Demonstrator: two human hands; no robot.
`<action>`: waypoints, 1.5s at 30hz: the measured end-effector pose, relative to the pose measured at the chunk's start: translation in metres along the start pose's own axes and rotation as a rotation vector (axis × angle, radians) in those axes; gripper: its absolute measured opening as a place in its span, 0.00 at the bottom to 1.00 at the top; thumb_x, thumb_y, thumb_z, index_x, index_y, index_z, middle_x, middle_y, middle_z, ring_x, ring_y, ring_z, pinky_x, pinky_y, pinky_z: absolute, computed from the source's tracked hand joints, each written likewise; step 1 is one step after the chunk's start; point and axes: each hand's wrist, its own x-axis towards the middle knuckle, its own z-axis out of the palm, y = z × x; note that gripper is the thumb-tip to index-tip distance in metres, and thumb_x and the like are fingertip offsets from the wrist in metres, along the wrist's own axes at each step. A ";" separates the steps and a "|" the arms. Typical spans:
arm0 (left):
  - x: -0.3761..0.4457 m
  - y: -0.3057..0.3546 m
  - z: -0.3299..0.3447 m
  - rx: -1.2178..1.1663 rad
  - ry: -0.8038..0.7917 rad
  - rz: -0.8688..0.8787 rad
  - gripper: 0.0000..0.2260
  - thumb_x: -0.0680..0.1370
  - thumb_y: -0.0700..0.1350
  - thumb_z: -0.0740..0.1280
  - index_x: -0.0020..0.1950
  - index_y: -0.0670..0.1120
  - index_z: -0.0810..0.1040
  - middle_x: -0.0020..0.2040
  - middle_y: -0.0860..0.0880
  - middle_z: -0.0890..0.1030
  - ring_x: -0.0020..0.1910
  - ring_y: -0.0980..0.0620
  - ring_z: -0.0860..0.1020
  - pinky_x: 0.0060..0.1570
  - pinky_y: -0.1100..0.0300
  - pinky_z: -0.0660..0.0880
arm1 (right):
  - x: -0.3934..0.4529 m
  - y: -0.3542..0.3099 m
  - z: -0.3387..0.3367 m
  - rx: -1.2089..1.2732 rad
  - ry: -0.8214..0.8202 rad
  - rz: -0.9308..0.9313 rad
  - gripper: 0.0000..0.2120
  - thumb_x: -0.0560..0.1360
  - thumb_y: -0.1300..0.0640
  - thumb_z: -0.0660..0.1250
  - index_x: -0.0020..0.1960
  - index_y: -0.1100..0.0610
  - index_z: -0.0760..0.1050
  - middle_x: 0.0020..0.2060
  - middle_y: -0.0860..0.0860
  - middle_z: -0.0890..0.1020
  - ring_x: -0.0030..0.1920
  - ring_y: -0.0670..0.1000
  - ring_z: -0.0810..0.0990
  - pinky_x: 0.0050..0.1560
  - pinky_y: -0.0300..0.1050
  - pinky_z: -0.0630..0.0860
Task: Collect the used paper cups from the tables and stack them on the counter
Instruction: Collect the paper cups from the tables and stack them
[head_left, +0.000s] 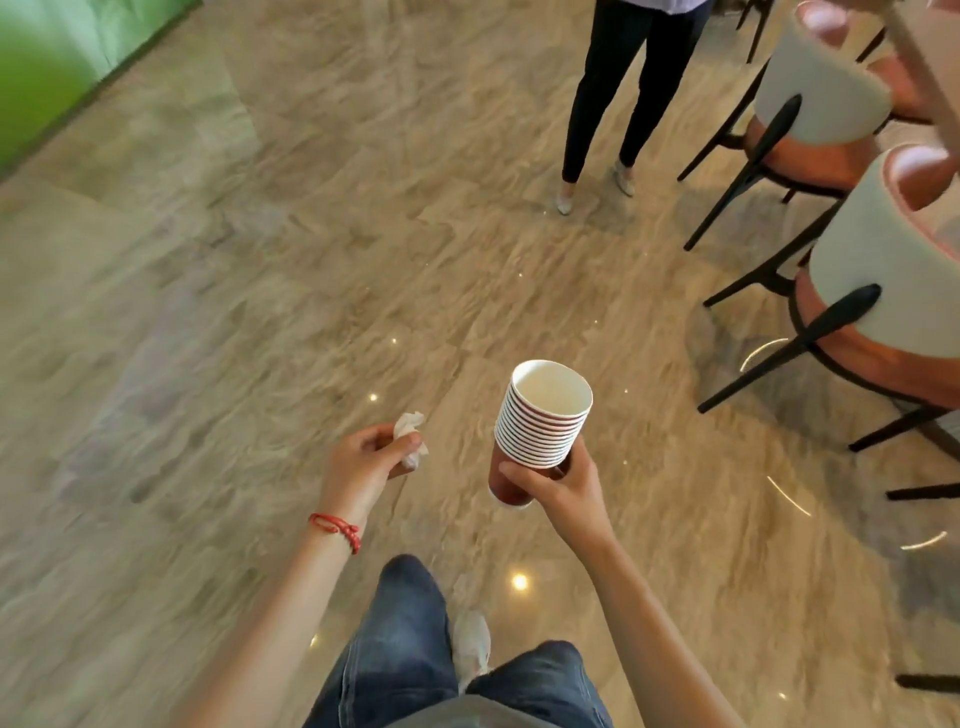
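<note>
A stack of several nested paper cups (540, 421), red-brown outside with white rims and a white inside, leans slightly left in front of me at centre. My right hand (563, 486) is shut around the stack's lower part, fingers wrapping the bottom cup. My left hand (363, 462), with a red cord bracelet at the wrist, is shut on a crumpled white tissue (410, 434) to the left of the cups. Both hands are held over the floor; no table or counter shows.
Polished beige marble floor (260, 312) all around. A person in dark trousers (618, 88) stands ahead. Two white-backed chairs (883, 249) with orange seats and black legs line the right side. A green wall (47, 67) runs at the far left. My legs in jeans are below.
</note>
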 end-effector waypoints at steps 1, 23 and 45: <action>0.019 0.007 0.004 -0.003 0.006 -0.004 0.06 0.72 0.36 0.70 0.35 0.42 0.81 0.28 0.51 0.82 0.31 0.59 0.81 0.34 0.68 0.78 | 0.022 -0.004 0.002 0.002 -0.005 0.005 0.25 0.64 0.61 0.78 0.58 0.55 0.74 0.47 0.46 0.84 0.49 0.43 0.82 0.43 0.34 0.77; 0.549 0.206 0.103 0.051 -0.069 -0.057 0.01 0.71 0.36 0.71 0.40 0.37 0.81 0.33 0.46 0.83 0.31 0.56 0.80 0.36 0.65 0.80 | 0.560 -0.132 0.065 -0.008 0.095 0.073 0.26 0.65 0.61 0.78 0.60 0.56 0.72 0.49 0.48 0.83 0.48 0.42 0.82 0.42 0.34 0.78; 1.082 0.419 0.276 0.028 -0.069 -0.027 0.02 0.70 0.36 0.72 0.37 0.40 0.82 0.30 0.47 0.83 0.32 0.55 0.81 0.34 0.65 0.78 | 1.143 -0.274 0.072 -0.011 0.052 0.058 0.27 0.64 0.59 0.78 0.60 0.58 0.73 0.49 0.48 0.83 0.49 0.44 0.82 0.43 0.34 0.77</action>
